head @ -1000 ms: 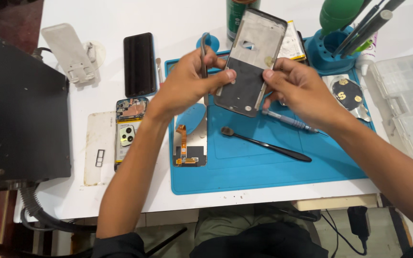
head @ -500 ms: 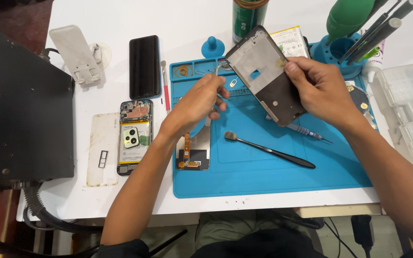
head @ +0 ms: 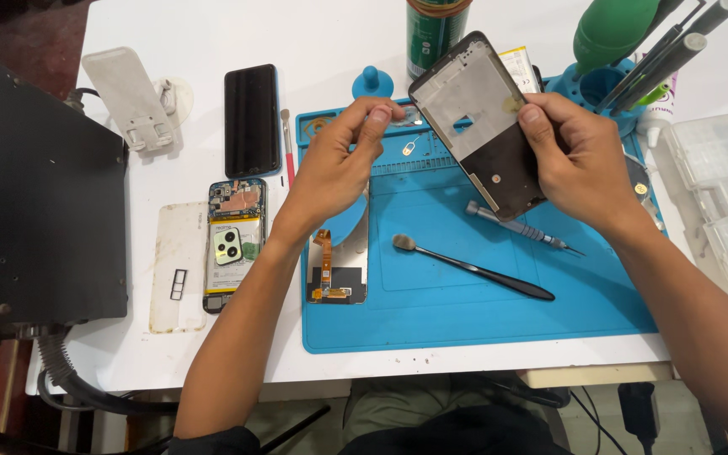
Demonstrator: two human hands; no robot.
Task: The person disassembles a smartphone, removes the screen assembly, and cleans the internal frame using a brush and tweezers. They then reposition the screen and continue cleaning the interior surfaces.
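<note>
My right hand (head: 587, 164) grips a black phone frame (head: 486, 118) by its right edge and holds it tilted above the blue work mat (head: 465, 312), inner side facing me. My left hand (head: 339, 164) hovers just left of the frame over the mat's top edge. Its thumb and forefinger are pinched together, and I cannot make out anything between them. Below my left wrist lies a display part with an orange flex cable (head: 337, 261). A black brush (head: 473, 268) and a small screwdriver (head: 520, 226) lie on the mat under the frame.
An opened phone (head: 233, 244), a clear back cover (head: 177, 270), a black screen (head: 252, 120) and a white stand (head: 132, 101) lie left of the mat. A green can (head: 436, 29), blue tool holder (head: 600, 84) and plastic box (head: 726, 194) stand behind and right. A black unit (head: 35, 194) fills the left.
My left hand let go of the frame, dropped toward the mat, then rose to pinch beside it. My right hand kept the frame, turning and tilting it.
</note>
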